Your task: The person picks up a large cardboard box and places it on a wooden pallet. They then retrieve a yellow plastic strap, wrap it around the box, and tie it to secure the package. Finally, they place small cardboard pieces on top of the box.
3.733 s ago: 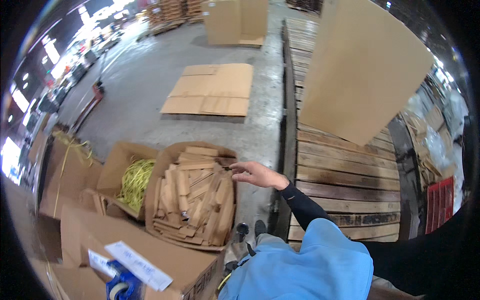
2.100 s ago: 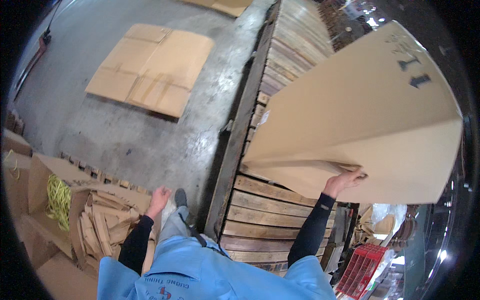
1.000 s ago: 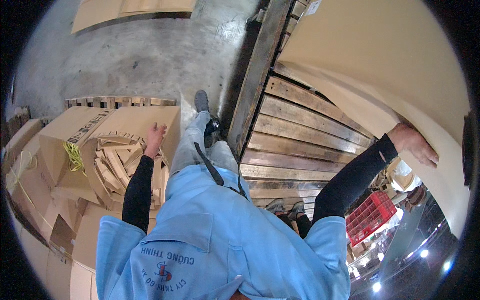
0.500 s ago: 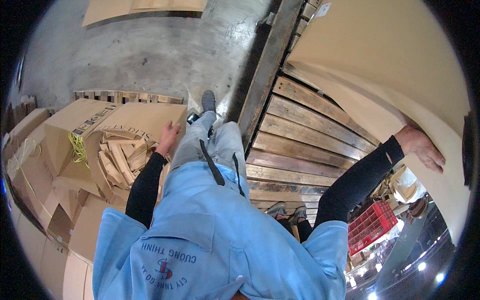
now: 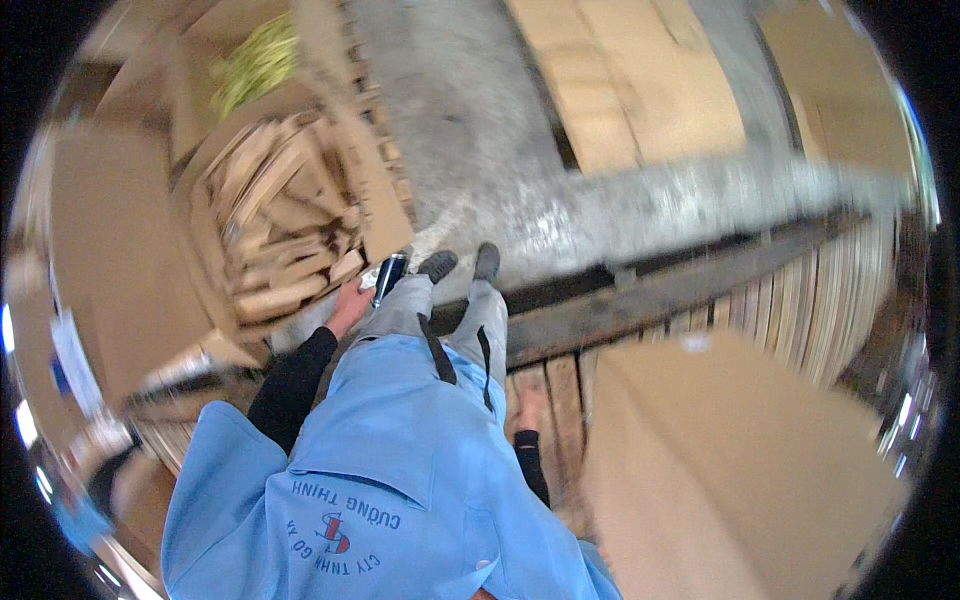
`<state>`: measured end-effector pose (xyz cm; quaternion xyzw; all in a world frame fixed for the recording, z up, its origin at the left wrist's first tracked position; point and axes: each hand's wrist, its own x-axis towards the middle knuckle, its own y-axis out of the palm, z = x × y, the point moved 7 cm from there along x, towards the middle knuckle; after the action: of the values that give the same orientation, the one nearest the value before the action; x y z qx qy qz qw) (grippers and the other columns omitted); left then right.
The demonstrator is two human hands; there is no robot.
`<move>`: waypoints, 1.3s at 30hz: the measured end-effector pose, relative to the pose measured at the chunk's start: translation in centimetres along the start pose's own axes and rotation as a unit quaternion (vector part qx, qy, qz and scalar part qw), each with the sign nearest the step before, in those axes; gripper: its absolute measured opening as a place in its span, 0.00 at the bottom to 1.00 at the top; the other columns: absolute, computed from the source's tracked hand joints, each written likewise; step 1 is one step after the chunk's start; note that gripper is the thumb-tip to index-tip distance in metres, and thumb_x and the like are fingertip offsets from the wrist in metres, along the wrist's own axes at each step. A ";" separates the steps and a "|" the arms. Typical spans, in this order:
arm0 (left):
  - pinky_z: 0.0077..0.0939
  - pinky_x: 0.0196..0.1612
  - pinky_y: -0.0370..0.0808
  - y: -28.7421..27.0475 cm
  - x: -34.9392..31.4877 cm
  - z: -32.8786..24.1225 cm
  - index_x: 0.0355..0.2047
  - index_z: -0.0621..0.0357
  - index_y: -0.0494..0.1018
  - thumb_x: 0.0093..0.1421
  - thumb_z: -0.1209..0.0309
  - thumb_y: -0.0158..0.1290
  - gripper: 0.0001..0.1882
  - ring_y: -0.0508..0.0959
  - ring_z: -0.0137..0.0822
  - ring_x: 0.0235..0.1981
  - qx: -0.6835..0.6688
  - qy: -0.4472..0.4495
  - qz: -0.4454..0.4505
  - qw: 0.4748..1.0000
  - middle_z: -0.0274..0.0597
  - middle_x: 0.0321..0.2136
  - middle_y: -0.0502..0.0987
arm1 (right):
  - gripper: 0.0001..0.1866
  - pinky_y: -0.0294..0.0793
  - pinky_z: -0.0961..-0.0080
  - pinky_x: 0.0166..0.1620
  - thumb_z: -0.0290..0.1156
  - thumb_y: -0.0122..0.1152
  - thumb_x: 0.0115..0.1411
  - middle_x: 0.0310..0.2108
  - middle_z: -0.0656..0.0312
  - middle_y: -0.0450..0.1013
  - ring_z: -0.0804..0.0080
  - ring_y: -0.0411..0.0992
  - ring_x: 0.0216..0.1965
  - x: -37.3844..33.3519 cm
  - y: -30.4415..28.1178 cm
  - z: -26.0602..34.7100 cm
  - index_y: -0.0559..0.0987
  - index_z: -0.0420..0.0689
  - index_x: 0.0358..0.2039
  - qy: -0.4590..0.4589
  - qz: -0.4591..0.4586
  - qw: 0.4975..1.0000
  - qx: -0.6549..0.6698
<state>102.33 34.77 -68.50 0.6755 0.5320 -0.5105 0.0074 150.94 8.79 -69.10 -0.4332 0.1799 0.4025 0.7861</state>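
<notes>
My left hand (image 5: 349,306) hangs beside my left thigh, close to a dark cylindrical object (image 5: 390,279) with a whitish patch next to it. Whether the fingers touch that object I cannot tell. On my other side, my right hand (image 5: 531,402) is low beside my right leg, over wooden slats (image 5: 565,402), and smeared by motion. A large brown cardboard sheet (image 5: 735,455) lies to the right of this hand, apart from it. Left of my left hand, an open cardboard box (image 5: 385,210) holds several wood offcuts (image 5: 270,185).
Yellow strapping (image 5: 257,62) lies in a box at the far left. Flat cardboard (image 5: 640,85) rests on the grey floor (image 5: 450,130) ahead. A dark beam (image 5: 680,295) edges the slats, with a stack of sheets (image 5: 815,300) at the right.
My view has swung to the right. My right hand has come off the large cardboard sheet and dropped beside my leg. My left hand has come nearer the dark cylinder in view.
</notes>
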 end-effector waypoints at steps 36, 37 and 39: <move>0.53 0.67 0.52 19.3 -30.4 41.8 0.44 0.66 0.67 0.68 0.49 0.45 0.27 0.56 0.59 0.66 -0.077 -0.536 -0.555 0.631 0.59 0.67 0.54 | 0.36 0.75 0.51 0.50 0.43 0.70 0.51 0.45 0.42 0.74 0.45 0.74 0.48 -13.5 69.5 -10.5 0.69 0.46 0.59 -0.562 0.446 -0.094 -0.690; 0.53 0.67 0.52 19.5 -30.5 41.7 0.43 0.67 0.67 0.68 0.48 0.45 0.28 0.56 0.59 0.66 -0.095 -0.523 -0.571 0.626 0.59 0.67 0.54 | 0.36 0.75 0.51 0.51 0.42 0.70 0.52 0.47 0.43 0.73 0.44 0.72 0.50 -11.7 71.5 -13.4 0.68 0.50 0.61 -0.572 0.422 -0.106 -0.695; 0.51 0.67 0.52 19.8 -30.7 41.6 0.44 0.70 0.66 0.68 0.47 0.45 0.30 0.56 0.58 0.66 -0.114 -0.501 -0.598 0.615 0.60 0.67 0.53 | 0.24 0.72 0.42 0.50 0.43 0.56 0.62 0.55 0.46 0.66 0.43 0.67 0.56 -8.4 74.7 -19.1 0.70 0.56 0.58 -0.566 0.413 -0.142 -0.699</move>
<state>91.05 -18.68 -77.55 -0.1592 0.7856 -0.5964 0.0433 88.12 11.50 -114.53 0.1856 0.5730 -0.6386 0.4789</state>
